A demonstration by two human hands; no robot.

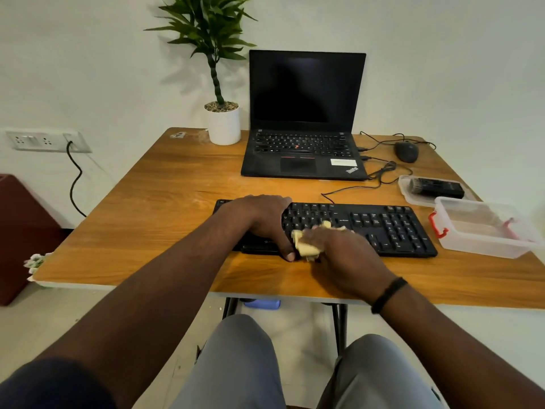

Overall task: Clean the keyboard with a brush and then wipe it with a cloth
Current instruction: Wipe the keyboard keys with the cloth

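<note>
A black keyboard (pixel 383 225) lies across the middle of the wooden table (pixel 165 219). My left hand (pixel 262 219) lies over its left half, fingers reaching the far edge and thumb hooked at the near edge, holding it down. My right hand (pixel 339 252) presses a crumpled yellow cloth (pixel 305 245) onto the keys near the front middle, fingers curled over the cloth. A black brush (pixel 436 187) lies in a clear lid at the right.
An open black laptop (pixel 303 149) stands behind the keyboard, with a potted plant (pixel 222 122) to its left and a mouse (pixel 406 152) to its right. Cables (pixel 380 175) run between them. A clear plastic box (pixel 486 231) sits at the table's right edge.
</note>
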